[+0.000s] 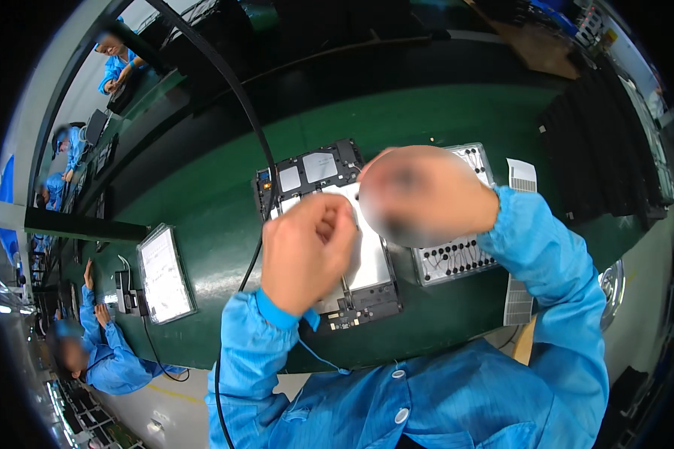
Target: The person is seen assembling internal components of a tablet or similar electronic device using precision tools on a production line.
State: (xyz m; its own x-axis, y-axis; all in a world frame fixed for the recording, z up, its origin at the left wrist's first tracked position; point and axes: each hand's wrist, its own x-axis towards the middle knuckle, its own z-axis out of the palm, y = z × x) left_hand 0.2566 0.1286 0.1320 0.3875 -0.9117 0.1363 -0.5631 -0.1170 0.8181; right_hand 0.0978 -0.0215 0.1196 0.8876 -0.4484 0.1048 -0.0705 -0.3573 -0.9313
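Observation:
Lying on the green bench in front of me is a flat, opened electronic device (371, 301), with a black frame, silver-white panels and a board along its near edge. My left hand (307, 247) is over its left middle, fingers curled and thumb pressed in; whatever is pinched there is hidden. A blue band circles that wrist. Over the device's right edge and the tray beside it is my right hand (438, 194), its fingers smeared by blur, so I cannot see what they hold. The clear tray (457, 260) carries several small black round parts with thin leads.
A black cable (249, 266) hangs down across the device's left side. Left of it lie a sheet in a clear sleeve (166, 273) and a small black box (127, 292). Right are label strips (518, 301) and a stack of black panels (603, 142). Co-workers sit at the left.

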